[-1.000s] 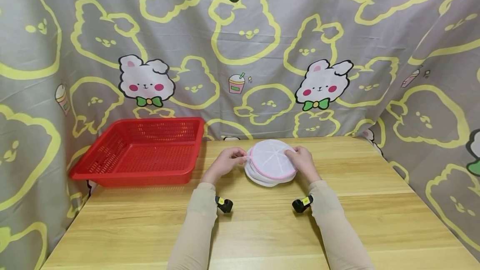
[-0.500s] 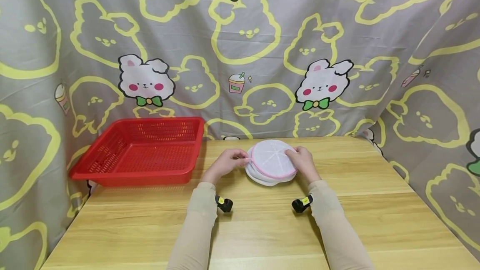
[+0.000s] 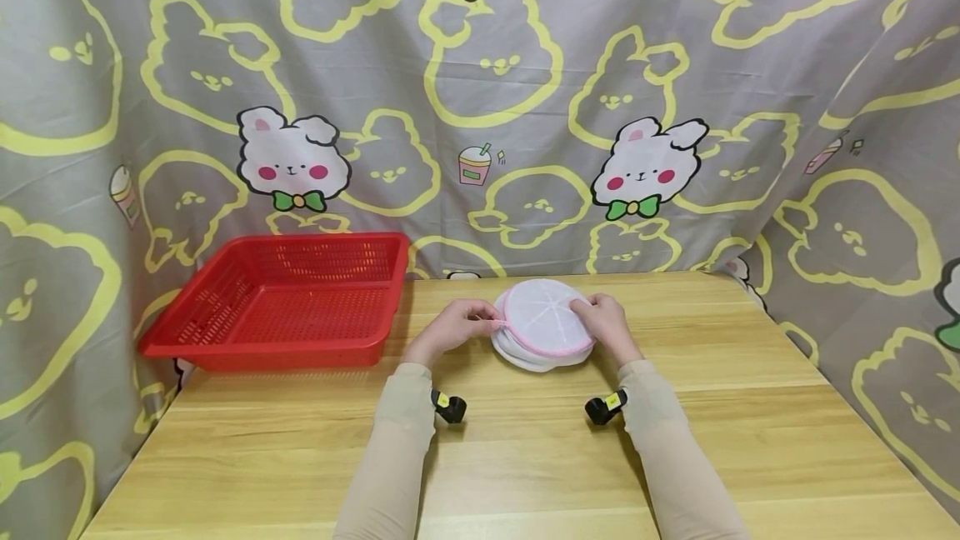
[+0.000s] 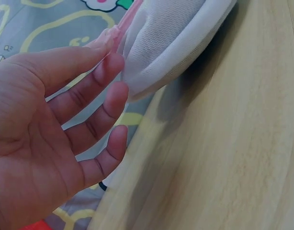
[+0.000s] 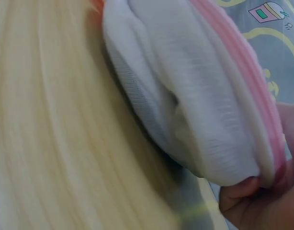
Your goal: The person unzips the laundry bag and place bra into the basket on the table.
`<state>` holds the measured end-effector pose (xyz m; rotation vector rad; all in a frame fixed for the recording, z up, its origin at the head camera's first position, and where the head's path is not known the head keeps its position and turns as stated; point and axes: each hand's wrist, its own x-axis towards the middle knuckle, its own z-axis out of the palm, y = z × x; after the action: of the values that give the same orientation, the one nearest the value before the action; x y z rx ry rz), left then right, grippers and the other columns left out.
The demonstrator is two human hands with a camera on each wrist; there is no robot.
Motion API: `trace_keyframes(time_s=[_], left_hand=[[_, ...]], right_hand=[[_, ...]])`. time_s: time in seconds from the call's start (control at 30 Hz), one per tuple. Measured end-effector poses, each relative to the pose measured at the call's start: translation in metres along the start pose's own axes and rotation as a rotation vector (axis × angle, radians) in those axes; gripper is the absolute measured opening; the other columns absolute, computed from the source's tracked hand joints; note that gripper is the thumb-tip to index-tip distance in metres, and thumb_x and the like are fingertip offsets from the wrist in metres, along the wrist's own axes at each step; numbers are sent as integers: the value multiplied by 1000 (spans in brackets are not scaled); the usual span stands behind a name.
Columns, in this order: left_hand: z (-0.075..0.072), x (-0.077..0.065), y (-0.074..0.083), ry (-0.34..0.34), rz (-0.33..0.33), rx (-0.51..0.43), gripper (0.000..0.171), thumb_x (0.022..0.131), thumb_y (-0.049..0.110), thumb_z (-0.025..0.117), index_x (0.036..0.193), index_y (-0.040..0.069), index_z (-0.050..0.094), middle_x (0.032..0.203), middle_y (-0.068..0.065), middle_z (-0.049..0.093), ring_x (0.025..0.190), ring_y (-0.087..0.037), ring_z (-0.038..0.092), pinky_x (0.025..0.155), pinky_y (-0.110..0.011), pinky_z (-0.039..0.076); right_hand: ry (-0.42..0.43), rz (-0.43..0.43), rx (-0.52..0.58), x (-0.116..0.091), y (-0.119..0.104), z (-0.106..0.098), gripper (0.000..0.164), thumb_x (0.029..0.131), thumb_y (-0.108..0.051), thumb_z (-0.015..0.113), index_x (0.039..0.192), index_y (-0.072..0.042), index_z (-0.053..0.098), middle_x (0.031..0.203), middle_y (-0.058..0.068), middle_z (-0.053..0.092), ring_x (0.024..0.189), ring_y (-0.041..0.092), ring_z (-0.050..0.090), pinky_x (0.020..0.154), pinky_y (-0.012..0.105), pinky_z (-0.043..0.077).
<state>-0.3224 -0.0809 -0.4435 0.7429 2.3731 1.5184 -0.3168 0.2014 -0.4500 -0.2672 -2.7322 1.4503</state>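
Observation:
A round white mesh laundry bag with pink trim stands on the wooden table, its flat top tilted toward me. My left hand pinches a small pink tab at the bag's left rim between thumb and index finger. The other left fingers are loosely bent and spread below, as the left wrist view shows. On the opposite side my right hand grips the rim, thumb on the top panel and fingers underneath. Soft folds of the bag's side and the pink edging fill the right wrist view.
A red plastic basket with perforated walls stands at the table's left back. Behind the table hangs a grey curtain printed with bunnies and yellow outlines. Small black cameras are strapped to both wrists.
The left hand, still holding the pink tab, has shifted slightly down and to the right along the rim. The right hand and the bag stay almost in place.

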Motion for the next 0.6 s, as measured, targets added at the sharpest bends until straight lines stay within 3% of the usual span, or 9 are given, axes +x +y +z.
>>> trace_keyframes(time_s=[0.27,0.6], left_hand=[[-1,0,0,2,-17,23,13,90,22,70,97,11,73,89,0,68,84,-12,57,79,-25,47],[-3,-3,-1,31,-40,32,16,89,24,72,97,11,73,92,-5,70,84,-13,58,80,-27,48]], right_hand=[[-109,-22,-86,-1,-1,-8,49,94,-37,53,115,7,58,113,23,60,99,28,57,78,27,46],[-160,-4,-13,-3,-3,-12,53,96,-40,54,125,5,54,121,23,58,103,26,56,79,25,46]])
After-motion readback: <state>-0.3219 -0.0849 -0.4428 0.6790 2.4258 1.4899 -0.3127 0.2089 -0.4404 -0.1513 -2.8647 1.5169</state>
